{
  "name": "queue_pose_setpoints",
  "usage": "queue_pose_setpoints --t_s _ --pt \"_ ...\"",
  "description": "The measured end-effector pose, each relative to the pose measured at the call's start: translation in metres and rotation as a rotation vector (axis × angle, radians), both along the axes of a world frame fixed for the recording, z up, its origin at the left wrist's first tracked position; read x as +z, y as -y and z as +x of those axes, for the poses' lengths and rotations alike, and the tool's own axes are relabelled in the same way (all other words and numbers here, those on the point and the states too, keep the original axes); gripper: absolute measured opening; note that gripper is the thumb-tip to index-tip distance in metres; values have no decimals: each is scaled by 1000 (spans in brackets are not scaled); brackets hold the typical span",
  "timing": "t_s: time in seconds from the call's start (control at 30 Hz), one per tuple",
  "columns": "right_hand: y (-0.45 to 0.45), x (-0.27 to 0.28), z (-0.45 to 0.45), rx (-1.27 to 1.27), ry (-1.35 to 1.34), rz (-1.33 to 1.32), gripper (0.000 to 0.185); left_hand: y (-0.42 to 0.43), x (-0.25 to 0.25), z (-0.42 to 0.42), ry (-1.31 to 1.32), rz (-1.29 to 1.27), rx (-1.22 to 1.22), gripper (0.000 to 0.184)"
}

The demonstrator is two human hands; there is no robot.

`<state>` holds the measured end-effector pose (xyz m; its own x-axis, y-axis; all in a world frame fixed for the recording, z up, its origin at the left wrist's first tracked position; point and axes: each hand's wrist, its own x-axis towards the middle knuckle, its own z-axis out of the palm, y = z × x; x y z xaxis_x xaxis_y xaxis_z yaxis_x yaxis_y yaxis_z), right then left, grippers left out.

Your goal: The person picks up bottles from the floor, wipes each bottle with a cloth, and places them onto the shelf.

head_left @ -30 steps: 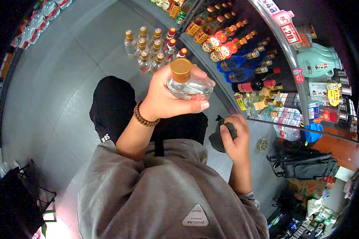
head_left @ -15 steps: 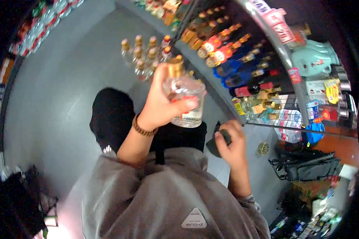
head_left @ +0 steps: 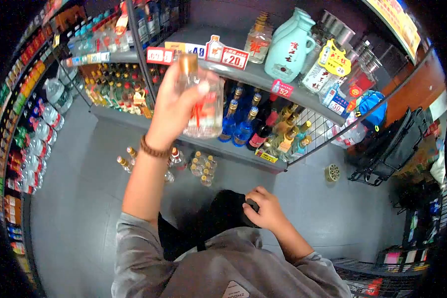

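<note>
"How many bottles in hand?"
"One: the left hand (head_left: 173, 103) grips a clear bottle (head_left: 209, 113) up before the shelf (head_left: 309, 103)."
"And the right hand (head_left: 266, 210)?"
"Curled round one dark cloth (head_left: 252, 204)."

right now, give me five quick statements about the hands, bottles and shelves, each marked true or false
1. The left hand holds a clear bottle with a gold cap. True.
2. The bead bracelet is on the right arm. False: the bead bracelet is on the left.
3. The right hand holds a dark item. True.
4. The teal jugs stand on the floor. False: the teal jugs stand on the upper shelf.
5. Blue bottles stand below that shelf. True.
</note>
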<state>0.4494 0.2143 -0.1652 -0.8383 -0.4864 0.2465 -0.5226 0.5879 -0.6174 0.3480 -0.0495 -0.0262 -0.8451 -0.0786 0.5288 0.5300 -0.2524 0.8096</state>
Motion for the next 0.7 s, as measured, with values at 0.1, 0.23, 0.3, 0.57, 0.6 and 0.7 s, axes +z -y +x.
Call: queue_pose_setpoints --t_s 0.1,0.23,0.3,0.57,0.6,0.7 --pt "-12 1 -7 -46 66 -19 18 -5 39 -55 -92 -271 139 42" --pt "-29 0 -24 -130 148 -21 18 -12 78 -120 -105 -700 89 46" --pt "-37 -1 -34 -142 149 -30 20 -18 87 -149 -87 -798 129 47" --pt "-52 -5 -60 -198 163 -22 21 -37 84 -201 -136 -580 -55 49" --pt "-53 -7 -61 -197 170 -23 21 -40 85 -199 -125 -607 -16 48" --pt "-55 -14 -62 -187 168 -25 21 -39 76 -203 -117 -684 72 45"
